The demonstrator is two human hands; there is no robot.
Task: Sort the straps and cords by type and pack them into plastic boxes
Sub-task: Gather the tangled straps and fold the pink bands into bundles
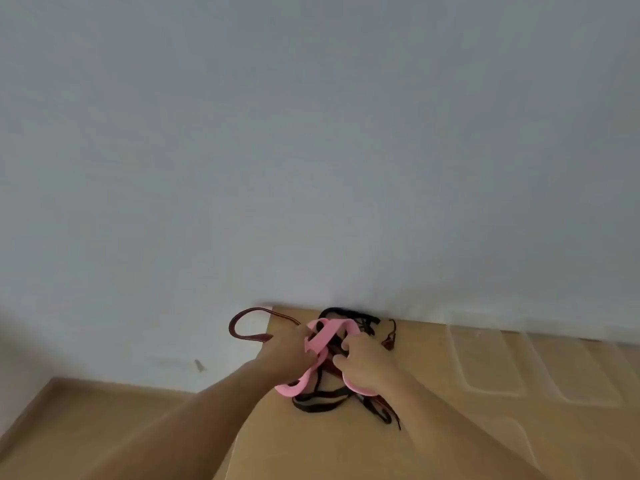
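Both hands are working at a tangle of straps and cords that is lying on the tan desk (pixel 346 455), close to its far edge where it is meeting the pale wall (pixel 311 133). The left hand (pixel 287 353) is gripping the pink strap (pixel 323 332) with its fingers curled round it, and the right hand (pixel 363 363) is pinching the same strap from the other side, so the wide pink band is looping up between the two hands and hanging in curves beneath each of them. Under and behind the pink strap, thin black cords (pixel 322 401) are sprawling across the desk. A dark red strap (pixel 239 327) is arching out past the desk's left edge in an open loop. To the right of the pile, well apart from the hands, two clear plastic boxes (pixel 485 362) are sitting side by side on the desk, their outlines blurred and faint.
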